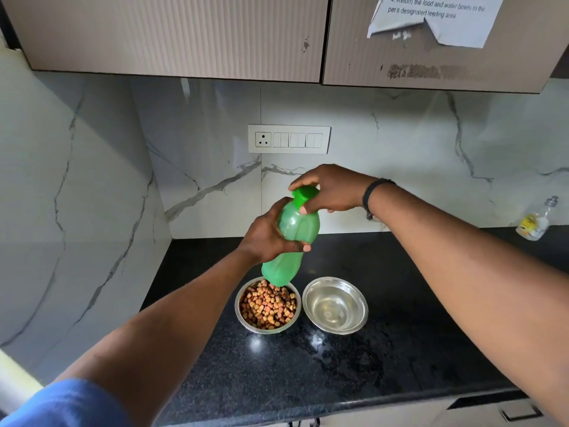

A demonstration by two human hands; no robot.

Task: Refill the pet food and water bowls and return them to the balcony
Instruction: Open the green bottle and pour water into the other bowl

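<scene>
A green plastic bottle (289, 241) is held tilted in the air above the counter. My left hand (264, 235) grips its body from the left. My right hand (329, 189) pinches the green cap (303, 194) at its top. Below the bottle stand two steel bowls side by side on the black counter (400, 349). The left bowl (267, 305) is filled with brown kibble, and the bottle's base hangs just over its far rim. The right bowl (335, 305) holds clear water.
A small clear bottle with a yellow label (534, 221) stands at the counter's back right. A switch and socket plate (289, 139) sits on the marble wall behind. Upper cabinets hang overhead, with a paper note (437, 16) taped on the right door. A drawer handle (520, 412) shows below the counter edge.
</scene>
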